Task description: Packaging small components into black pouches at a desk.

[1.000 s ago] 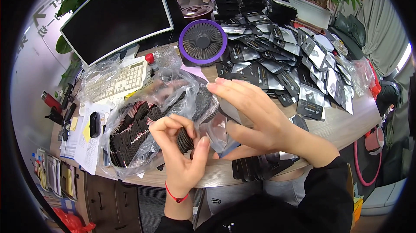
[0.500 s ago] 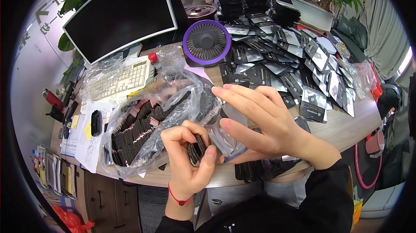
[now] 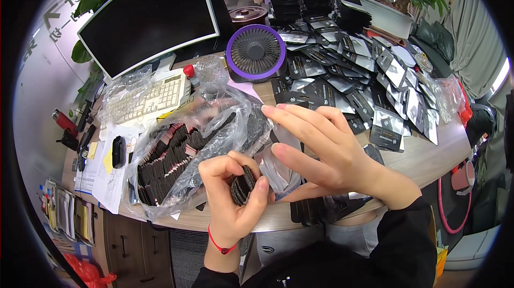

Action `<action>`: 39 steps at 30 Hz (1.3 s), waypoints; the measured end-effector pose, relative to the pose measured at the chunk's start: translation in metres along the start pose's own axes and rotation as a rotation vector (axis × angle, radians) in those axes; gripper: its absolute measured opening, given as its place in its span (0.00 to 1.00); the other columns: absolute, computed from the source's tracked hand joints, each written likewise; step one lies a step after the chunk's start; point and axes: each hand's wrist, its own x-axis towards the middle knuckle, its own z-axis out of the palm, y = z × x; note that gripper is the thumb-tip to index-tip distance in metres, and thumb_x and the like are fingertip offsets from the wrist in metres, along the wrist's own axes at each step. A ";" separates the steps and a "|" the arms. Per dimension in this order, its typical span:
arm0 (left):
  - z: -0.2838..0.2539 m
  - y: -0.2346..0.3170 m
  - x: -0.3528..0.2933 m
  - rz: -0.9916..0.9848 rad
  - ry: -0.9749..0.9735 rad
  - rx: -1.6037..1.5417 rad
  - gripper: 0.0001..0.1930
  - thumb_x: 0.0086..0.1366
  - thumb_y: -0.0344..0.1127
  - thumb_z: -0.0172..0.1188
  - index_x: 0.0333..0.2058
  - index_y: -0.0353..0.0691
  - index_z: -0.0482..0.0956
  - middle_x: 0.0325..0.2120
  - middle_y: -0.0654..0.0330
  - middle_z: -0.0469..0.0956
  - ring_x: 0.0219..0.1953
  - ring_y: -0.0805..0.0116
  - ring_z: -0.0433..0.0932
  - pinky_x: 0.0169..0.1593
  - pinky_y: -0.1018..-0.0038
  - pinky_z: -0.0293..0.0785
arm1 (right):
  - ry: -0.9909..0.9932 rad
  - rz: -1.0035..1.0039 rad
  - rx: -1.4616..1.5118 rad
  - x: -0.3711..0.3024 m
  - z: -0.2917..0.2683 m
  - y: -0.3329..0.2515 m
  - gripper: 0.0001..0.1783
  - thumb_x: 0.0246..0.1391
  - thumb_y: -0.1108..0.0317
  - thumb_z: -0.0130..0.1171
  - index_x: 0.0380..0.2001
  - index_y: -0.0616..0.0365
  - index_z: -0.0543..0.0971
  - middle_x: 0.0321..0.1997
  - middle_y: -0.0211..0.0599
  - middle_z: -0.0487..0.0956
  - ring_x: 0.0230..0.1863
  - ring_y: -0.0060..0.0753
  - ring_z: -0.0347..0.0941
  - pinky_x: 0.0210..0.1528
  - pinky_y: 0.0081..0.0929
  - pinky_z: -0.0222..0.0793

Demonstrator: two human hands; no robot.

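Here, the curled left hand (image 3: 226,202) pinches dark pieces (image 3: 244,185).

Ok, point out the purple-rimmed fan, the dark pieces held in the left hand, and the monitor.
Purple-rimmed fan (image 3: 256,51): head view, on its hub.
Dark pieces (image 3: 242,185): head view, on their visible middle.
Monitor (image 3: 150,17): head view, middle of its dark screen.

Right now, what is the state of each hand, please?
Left hand: closed, holding dark round pieces.
Right hand: fingers spread at a clear pouch; grip cannot be told.
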 end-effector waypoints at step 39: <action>-0.005 0.002 0.005 -0.020 0.254 0.084 0.04 0.62 0.26 0.52 0.30 0.35 0.66 0.24 0.60 0.67 0.22 0.77 0.64 0.25 0.80 0.61 | -0.115 -0.009 -0.091 -0.001 0.011 -0.007 0.34 0.40 0.40 0.61 0.46 0.51 0.72 0.59 0.49 0.70 0.54 0.45 0.69 0.43 0.34 0.60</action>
